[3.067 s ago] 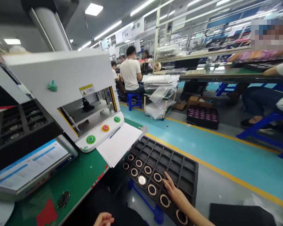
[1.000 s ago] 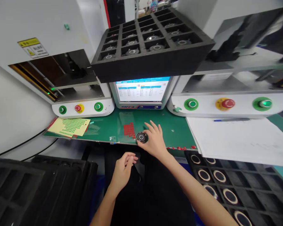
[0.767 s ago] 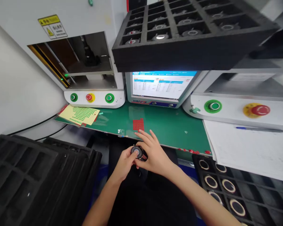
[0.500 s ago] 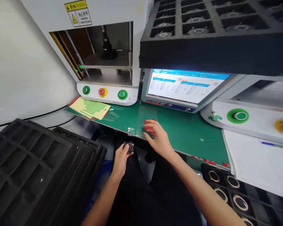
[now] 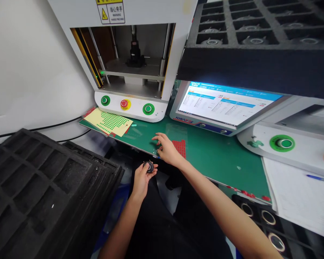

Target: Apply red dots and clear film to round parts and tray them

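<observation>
My left hand (image 5: 140,181) holds a small round black part (image 5: 150,166) with a ring-shaped face, the thumb on top and the fingers underneath, just below the front edge of the green work mat (image 5: 205,154). Over that edge hovers my right hand (image 5: 167,150), its fingers bent and apart, with nothing visible between them. Its thumb is close to a small clear plastic piece (image 5: 155,152), which the hand partly hides. Right beside this hand lies a sheet of small red stickers (image 5: 180,147).
A press machine (image 5: 129,108) with green and red buttons stands behind a yellow sheet of green dots (image 5: 108,121). Foam trays (image 5: 43,172) are stacked at left. A loaded foam tray (image 5: 248,66) overhangs the monitor (image 5: 221,106). Paper and a pen (image 5: 320,178) lie at right.
My right hand has moved left, from over the red stickers to the clear plastic piece. My left hand still holds the round black part, its fingers extended further beneath it. The view has shifted slightly.
</observation>
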A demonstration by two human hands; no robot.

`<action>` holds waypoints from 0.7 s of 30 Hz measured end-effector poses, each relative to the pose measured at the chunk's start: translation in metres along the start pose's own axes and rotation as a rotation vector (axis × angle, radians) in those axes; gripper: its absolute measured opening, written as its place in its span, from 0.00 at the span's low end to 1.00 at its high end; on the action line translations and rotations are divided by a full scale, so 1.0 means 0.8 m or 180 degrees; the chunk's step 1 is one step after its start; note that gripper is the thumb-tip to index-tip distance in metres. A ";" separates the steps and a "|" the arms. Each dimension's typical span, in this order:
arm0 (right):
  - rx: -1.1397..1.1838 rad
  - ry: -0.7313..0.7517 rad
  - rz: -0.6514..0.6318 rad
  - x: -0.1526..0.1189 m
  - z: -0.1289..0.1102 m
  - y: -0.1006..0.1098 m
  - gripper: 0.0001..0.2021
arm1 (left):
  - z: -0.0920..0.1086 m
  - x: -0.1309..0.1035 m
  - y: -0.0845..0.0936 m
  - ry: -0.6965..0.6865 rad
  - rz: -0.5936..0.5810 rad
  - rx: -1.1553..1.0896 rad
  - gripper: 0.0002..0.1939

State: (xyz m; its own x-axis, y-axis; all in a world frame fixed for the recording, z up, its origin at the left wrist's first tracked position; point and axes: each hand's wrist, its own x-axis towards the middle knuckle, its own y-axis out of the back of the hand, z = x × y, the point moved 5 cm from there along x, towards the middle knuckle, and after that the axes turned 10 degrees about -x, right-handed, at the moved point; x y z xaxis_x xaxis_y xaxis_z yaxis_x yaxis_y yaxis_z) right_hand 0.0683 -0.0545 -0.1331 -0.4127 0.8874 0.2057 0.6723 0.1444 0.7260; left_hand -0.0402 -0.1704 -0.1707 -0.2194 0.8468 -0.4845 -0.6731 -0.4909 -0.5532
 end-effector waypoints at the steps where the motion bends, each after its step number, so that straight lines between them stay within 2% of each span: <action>1: 0.0007 0.0006 -0.0006 -0.001 -0.002 0.002 0.13 | 0.001 -0.001 0.002 -0.0007 0.0007 0.0051 0.24; 3: 0.0020 0.0021 0.0017 -0.005 -0.006 0.010 0.14 | 0.004 -0.003 0.004 -0.0049 0.0019 0.0143 0.22; 8: 0.0029 0.0004 0.0131 -0.018 -0.010 0.029 0.23 | 0.011 -0.007 0.002 -0.0154 0.0009 0.0266 0.21; 16: 0.0074 -0.0079 0.0064 0.000 -0.013 0.008 0.15 | 0.015 -0.010 -0.015 -0.0212 -0.0216 0.0591 0.24; 19: 0.0268 -0.0111 0.0156 0.001 -0.021 0.018 0.14 | 0.020 -0.017 -0.018 -0.0287 -0.0299 0.0762 0.22; 21: 0.0448 -0.0137 0.0278 -0.010 -0.028 0.036 0.19 | 0.024 -0.024 -0.020 -0.0313 -0.0351 0.0820 0.21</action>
State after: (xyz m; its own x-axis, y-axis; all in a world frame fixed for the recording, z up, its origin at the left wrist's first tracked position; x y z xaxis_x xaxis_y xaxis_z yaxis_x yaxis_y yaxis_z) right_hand 0.0769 -0.0678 -0.0993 -0.3243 0.9167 0.2335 0.7852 0.1232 0.6069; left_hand -0.0392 -0.1749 -0.1395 -0.1939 0.9141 -0.3561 -0.8511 -0.3373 -0.4024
